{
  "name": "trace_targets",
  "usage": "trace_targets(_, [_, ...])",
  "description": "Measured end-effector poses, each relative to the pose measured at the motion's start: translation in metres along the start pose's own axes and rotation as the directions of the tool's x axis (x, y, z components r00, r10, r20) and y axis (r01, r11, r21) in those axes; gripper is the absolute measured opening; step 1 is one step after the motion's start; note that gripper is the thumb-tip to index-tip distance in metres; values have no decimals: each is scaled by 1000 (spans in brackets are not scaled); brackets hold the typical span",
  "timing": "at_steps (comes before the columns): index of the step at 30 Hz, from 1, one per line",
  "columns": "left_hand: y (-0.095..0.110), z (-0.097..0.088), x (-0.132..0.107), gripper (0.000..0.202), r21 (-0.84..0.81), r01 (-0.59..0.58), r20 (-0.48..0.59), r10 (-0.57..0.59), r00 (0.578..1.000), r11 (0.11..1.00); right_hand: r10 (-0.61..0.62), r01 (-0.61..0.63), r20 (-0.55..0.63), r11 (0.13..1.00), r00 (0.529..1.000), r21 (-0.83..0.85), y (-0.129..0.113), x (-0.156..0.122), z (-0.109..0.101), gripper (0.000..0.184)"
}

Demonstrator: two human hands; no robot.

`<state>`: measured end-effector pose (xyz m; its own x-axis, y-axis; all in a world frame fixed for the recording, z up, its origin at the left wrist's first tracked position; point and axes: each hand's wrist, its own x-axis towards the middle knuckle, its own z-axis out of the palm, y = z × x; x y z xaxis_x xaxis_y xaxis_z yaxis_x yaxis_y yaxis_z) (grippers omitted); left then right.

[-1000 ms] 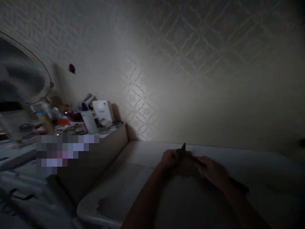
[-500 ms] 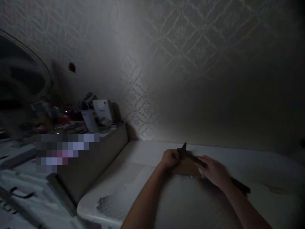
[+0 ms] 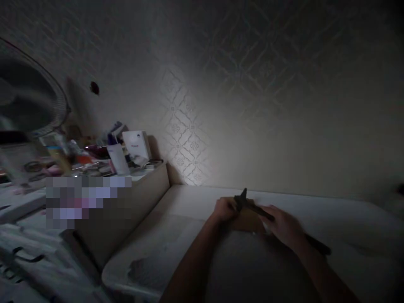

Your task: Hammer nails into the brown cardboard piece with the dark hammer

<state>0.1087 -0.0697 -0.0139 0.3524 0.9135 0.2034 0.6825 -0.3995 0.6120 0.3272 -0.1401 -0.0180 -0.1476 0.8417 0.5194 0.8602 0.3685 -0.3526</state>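
Observation:
My right hand (image 3: 284,222) is closed round the handle of a dark hammer (image 3: 260,211), whose far end shows below my wrist. The hammer's head, with one pointed end upward, is right at the fingers of my left hand (image 3: 224,209). Those fingers are curled together at the left part of a flat brown board (image 3: 248,221). What they pinch, if anything, is hidden behind the hammer head and lost in the dim light. The board lies on a white table (image 3: 186,201), under the hammer.
A white dresser (image 3: 148,179) adjoins the table on the left, crowded with a white box (image 3: 136,144), a pale tube (image 3: 118,159) and several small items. A round fan (image 3: 31,92) stands at the far left. Behind the table rises a patterned wall (image 3: 252,147).
Light on the wall has shifted, with its right side now brighter and its top darker. Both hands, the hammer and the board stay almost where they were.

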Motion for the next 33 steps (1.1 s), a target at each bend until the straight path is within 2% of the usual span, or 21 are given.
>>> trace_targets(7, [0, 1, -1, 7, -16, 47, 4, -47, 999, 999, 17, -17, 30, 1000, 999, -10, 2, 1, 0, 30])
trace_targets(11, [2, 0, -2, 9, -60, 78, 29, -76, 997, 995, 34, -34, 9, 999, 999, 15, 3, 1, 0, 31])
trace_targets(27, [5, -3, -4, 9, -42, 91, 31, -90, 995, 995, 46, -46, -5, 999, 999, 25, 3, 1, 0, 31])
trace_targets(33, [5, -2, -3, 8, -27, 77, 21, -77, 997, 997, 31, -32, 23, 999, 999, 20, 3, 1, 0, 31])
